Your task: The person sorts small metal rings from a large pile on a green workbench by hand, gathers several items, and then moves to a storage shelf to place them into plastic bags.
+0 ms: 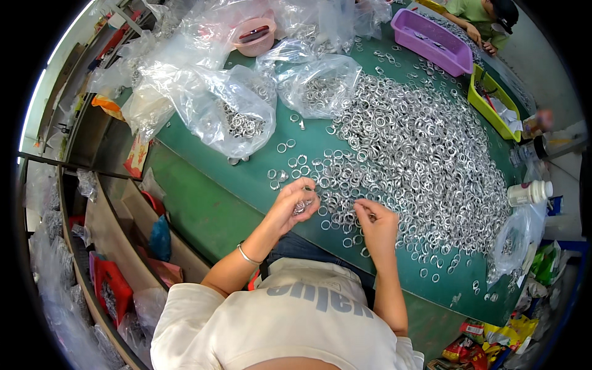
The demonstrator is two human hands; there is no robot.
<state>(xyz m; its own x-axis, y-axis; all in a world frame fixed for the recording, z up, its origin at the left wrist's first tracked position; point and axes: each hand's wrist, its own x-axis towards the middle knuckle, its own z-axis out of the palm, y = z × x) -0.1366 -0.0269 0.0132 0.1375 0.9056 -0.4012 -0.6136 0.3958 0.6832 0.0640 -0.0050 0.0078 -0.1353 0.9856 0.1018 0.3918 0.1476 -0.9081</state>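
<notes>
A wide heap of silver metal rings [425,148] covers much of the green table [209,172], with loose ones spread along its near edge. My left hand [292,203] is curled, palm up, around several rings just left of the heap. Thumb and fingertips of my right hand [378,228] are pinched together at the heap's near side; a ring seems to be between them, but it is too small to make out surely. Clear plastic bags [240,126] of rings lie beyond my left hand.
A purple basin [431,40] and a yellow-green tray [493,102] stand at the far right; a pink basket [254,37] is at the back. A white bottle [529,193] sits at the right edge. Shelving [132,228] with bags runs along the left. A co-worker [487,21] works at the far right.
</notes>
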